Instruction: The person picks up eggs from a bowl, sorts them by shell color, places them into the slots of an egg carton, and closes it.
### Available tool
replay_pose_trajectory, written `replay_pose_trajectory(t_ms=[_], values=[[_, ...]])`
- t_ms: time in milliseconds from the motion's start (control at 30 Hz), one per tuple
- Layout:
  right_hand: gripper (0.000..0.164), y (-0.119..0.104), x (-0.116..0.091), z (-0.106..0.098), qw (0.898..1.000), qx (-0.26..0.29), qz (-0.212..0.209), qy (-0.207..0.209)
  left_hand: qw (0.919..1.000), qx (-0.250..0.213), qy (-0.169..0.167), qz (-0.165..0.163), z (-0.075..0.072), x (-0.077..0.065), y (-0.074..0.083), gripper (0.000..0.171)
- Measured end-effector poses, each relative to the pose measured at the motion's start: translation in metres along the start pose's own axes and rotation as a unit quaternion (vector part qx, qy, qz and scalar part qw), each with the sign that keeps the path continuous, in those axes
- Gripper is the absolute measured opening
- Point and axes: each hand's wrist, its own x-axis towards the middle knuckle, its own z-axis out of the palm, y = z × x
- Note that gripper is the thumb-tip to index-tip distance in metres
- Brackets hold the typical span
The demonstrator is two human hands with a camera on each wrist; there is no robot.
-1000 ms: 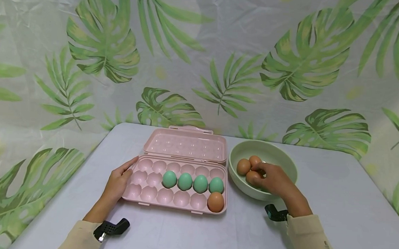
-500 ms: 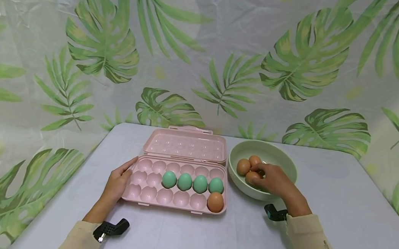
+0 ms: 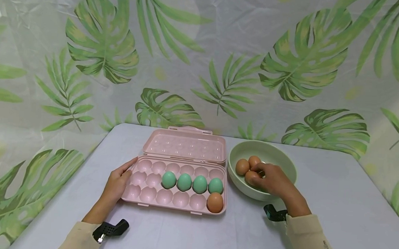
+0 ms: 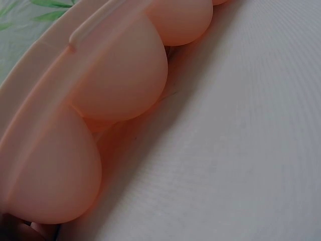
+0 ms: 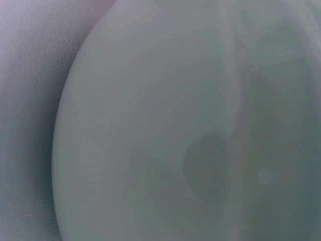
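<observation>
My left hand [image 3: 116, 183] grips the left end of an open pink egg box [image 3: 148, 194], thumb along the rim. In the left wrist view the rounded undersides of its cups [image 4: 56, 173] show, with a bit of the fingers at the lower left corner. Several green eggs [image 3: 184, 182] sit in the middle row, and one brown egg [image 3: 215, 202] fills the front right cup. Inside a pale green bowl [image 3: 284, 160], my right hand [image 3: 275, 181] pinches a brown egg [image 3: 251, 178]. The bowl's outer wall [image 5: 135, 100] fills most of the right wrist view.
Two more brown eggs, one at the left [image 3: 242, 167] and one behind [image 3: 254, 161], lie in the bowl. The box's lid [image 3: 186, 143] lies back behind it. A white cloth [image 3: 182, 237] covers the table, and a leaf-print curtain [image 3: 175, 73] hangs behind.
</observation>
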Motion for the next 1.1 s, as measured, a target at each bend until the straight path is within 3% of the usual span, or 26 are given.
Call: replay_pose_trajectory(t_ms=[633, 1100], values=[[0.040, -0.0023, -0.0030, -0.0008, 0.999, 0.021, -0.009, 0.043, 1.0000, -0.001, 0.000, -0.003, -0.0003, -0.0024, 0.0019, 0.043], [0.040, 0.0000, -0.0030, -0.0027, 0.997, 0.039, -0.007, 0.067, 0.9999, 0.000, -0.002, -0.011, -0.0001, -0.0029, 0.0034, 0.044]])
